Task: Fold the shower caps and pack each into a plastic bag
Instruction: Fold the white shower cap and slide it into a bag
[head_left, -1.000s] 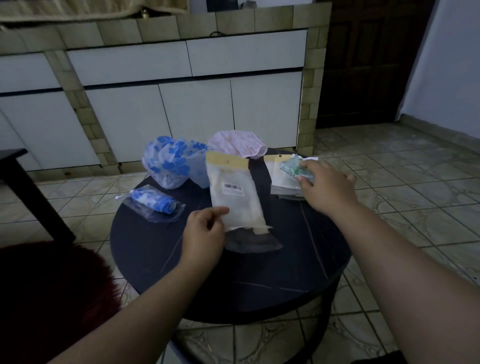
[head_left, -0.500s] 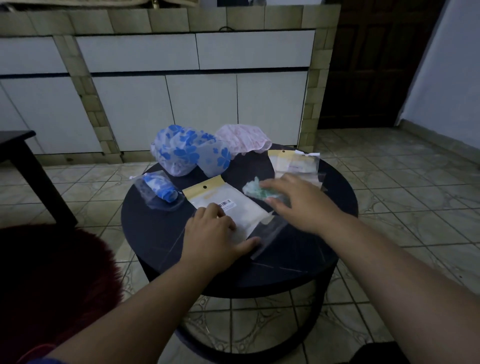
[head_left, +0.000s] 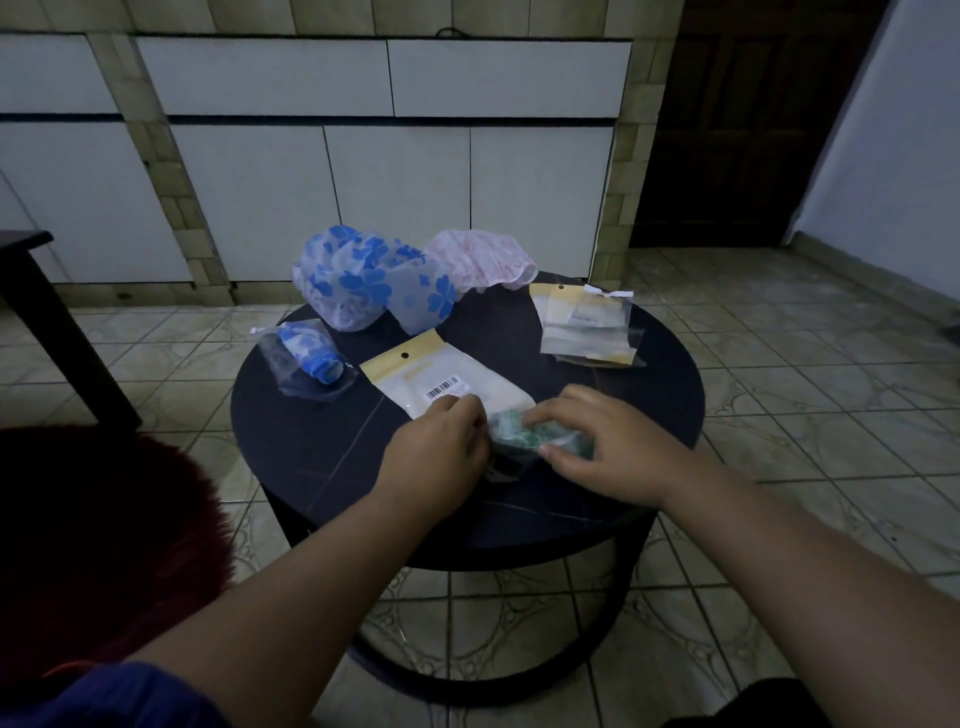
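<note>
On the round dark table (head_left: 332, 457) a white plastic bag (head_left: 441, 384) with a yellow header and barcode lies flat. My left hand (head_left: 441, 452) holds its open near end with curled fingers. My right hand (head_left: 608, 447) pinches a folded green shower cap (head_left: 519, 434) at the bag's mouth. A blue-flowered cap (head_left: 363, 286) and a pink cap (head_left: 483, 257) lie loose at the table's far side. A packed blue cap in a clear bag (head_left: 311, 358) rests at the left.
A small pile of more yellow-topped bags (head_left: 584, 327) lies at the far right of the table. White cabinet doors (head_left: 395, 197) stand behind. A dark red furry thing (head_left: 104, 519) is at my left, a dark stool (head_left: 31, 291) beyond it.
My right hand carried the green cap from the far-right bag pile down to the bag's mouth. My left hand turned the white bag and now holds its open end.
</note>
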